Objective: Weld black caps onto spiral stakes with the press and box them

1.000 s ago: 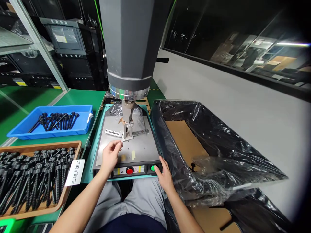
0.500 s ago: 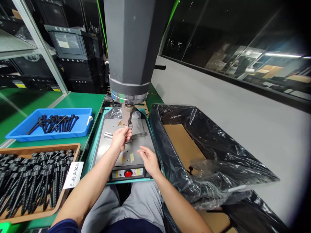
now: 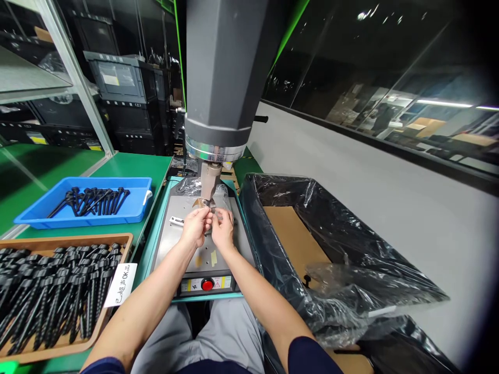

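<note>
My left hand (image 3: 196,226) is closed in a pinch just below the metal tip (image 3: 210,182) of a large grey press head (image 3: 218,72). Close beside it, my right hand (image 3: 223,227) also has its fingers pinched together, fingertips near those of the left. Whatever lies between the fingers is too small and covered to make out. Both hands are over the grey metal plate (image 3: 195,259) of the machine base. A small fixture (image 3: 200,202) shows behind the fingertips, partly hidden by them.
On the left stand a blue tray (image 3: 83,223) of black stake-like parts and a brown tray (image 3: 127,241) packed with ribbed black parts. A paper label (image 3: 120,284) leans there. A red button (image 3: 207,284) fronts the base. A box lined with black plastic (image 3: 351,228) sits right.
My right hand has moved up and left from above the plate to meet my left hand, and its fingers have closed. The left hand stays at the fixture. The view has shifted slightly.
</note>
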`<state>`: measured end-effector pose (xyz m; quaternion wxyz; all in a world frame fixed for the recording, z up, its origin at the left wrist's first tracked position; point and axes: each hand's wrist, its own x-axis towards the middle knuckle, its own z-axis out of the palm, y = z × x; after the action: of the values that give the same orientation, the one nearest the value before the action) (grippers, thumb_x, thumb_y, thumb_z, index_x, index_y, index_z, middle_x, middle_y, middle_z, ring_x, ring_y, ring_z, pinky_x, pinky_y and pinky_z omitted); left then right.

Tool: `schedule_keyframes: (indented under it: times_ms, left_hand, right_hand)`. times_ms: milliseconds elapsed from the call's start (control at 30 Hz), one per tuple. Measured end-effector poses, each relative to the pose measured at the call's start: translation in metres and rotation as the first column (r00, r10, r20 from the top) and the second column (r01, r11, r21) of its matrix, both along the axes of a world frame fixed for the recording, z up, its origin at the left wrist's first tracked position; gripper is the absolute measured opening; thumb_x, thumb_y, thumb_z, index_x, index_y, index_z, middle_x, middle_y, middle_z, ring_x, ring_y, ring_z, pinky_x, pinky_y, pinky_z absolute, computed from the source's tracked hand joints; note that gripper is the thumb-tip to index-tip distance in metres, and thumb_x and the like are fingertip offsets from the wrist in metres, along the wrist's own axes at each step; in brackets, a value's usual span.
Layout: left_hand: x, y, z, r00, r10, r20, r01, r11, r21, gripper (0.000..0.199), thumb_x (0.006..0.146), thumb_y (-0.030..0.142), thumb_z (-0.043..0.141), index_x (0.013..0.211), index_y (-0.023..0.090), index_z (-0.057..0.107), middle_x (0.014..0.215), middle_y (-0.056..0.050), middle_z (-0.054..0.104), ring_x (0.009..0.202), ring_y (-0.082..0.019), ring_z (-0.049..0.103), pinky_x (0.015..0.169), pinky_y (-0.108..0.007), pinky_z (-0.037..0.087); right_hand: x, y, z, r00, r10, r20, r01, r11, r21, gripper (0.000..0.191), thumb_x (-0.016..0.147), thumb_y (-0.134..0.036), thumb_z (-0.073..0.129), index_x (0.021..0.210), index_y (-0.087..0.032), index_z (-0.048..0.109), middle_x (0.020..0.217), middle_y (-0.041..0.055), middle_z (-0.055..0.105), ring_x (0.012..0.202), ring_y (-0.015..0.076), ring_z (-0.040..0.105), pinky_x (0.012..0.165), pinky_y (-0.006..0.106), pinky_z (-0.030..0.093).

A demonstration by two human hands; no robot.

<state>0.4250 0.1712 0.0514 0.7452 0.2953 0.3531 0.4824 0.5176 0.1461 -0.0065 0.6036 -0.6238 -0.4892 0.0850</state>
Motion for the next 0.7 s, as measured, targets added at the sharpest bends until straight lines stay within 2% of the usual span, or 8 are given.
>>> schedule_keyframes:
  times_ms: [100, 167, 233, 400, 533, 700]
  left_hand:
    - [-0.001, 0.0, 0.002, 1.0, 0.02, 0.023, -0.021, 1.0, 0.02, 0.03, 0.064, 0.031, 0.079, 0.076, 0.012, 0.06, 0.06, 0.003, 0.059, 0.044, -0.003, 0.047, 0.04, -0.013, 0.033]
    - [-0.003, 0.0, 0.004, 0.999, 0.036, 0.033, -0.037, 0.999, 0.032, 0.031, 0.063, 0.032, 0.08, 0.076, 0.012, 0.06, 0.06, 0.003, 0.058, 0.044, -0.003, 0.047, 0.04, -0.013, 0.033]
    - [-0.005, 0.0, 0.006, 0.998, 0.051, 0.042, -0.053, 0.997, 0.052, 0.032, 0.062, 0.033, 0.08, 0.076, 0.012, 0.061, 0.06, 0.003, 0.058, 0.045, -0.003, 0.046, 0.04, -0.014, 0.032]
    - [-0.009, 0.001, 0.009, 0.997, 0.068, 0.039, -0.071, 0.993, 0.093, 0.035, 0.061, 0.036, 0.081, 0.076, 0.013, 0.06, 0.06, 0.003, 0.058, 0.045, -0.003, 0.045, 0.041, -0.014, 0.032]
    - [-0.013, -0.001, 0.007, 0.996, 0.086, 0.038, -0.09, 0.991, 0.103, 0.035, 0.06, 0.037, 0.08, 0.073, 0.014, 0.058, 0.06, 0.003, 0.057, 0.045, -0.003, 0.045, 0.041, -0.015, 0.032]
    - [-0.019, -0.012, -0.006, 0.994, 0.104, -0.018, -0.101, 0.988, 0.118, 0.032, 0.062, 0.037, 0.078, 0.073, 0.013, 0.06, 0.059, 0.002, 0.058, 0.046, -0.004, 0.047, 0.044, -0.016, 0.033]
  right_hand:
    - [-0.001, 0.01, 0.004, 1.0, -0.018, 0.012, 0.018, 1.0, 0.024, 0.038, 0.088, -0.029, 0.053, 0.124, -0.018, 0.059, 0.127, 0.0142, 0.055, 0.121, 0.0253, 0.053, 0.102, 0.042, 0.046]
    - [0.0, 0.02, 0.008, 1.0, 0.005, 0.021, -0.005, 1.0, 0.005, 0.04, 0.088, -0.029, 0.055, 0.127, -0.019, 0.059, 0.132, 0.0133, 0.054, 0.127, 0.0255, 0.049, 0.109, 0.043, 0.04]
    - [0.002, 0.031, 0.014, 0.999, 0.048, 0.019, -0.047, 0.998, -0.039, 0.035, 0.086, -0.028, 0.057, 0.119, -0.021, 0.065, 0.131, 0.0108, 0.057, 0.126, 0.0254, 0.05, 0.111, 0.044, 0.038]
    - [0.003, 0.046, 0.03, 0.995, 0.102, -0.01, -0.102, 0.991, -0.09, 0.024, 0.083, -0.027, 0.06, 0.104, -0.021, 0.069, 0.116, 0.0069, 0.067, 0.112, 0.0231, 0.059, 0.103, 0.041, 0.045]
    - [-0.001, 0.032, 0.032, 0.997, 0.074, -0.024, -0.075, 0.996, -0.04, 0.023, 0.083, -0.03, 0.061, 0.102, -0.02, 0.068, 0.118, 0.0088, 0.066, 0.115, 0.0233, 0.058, 0.104, 0.041, 0.043]
    - [-0.004, -0.015, 0.016, 0.982, 0.09, -0.165, -0.104, 0.992, -0.075, 0.028, 0.078, -0.035, 0.067, 0.1, -0.018, 0.066, 0.118, 0.0115, 0.065, 0.112, 0.0253, 0.059, 0.095, 0.041, 0.048]
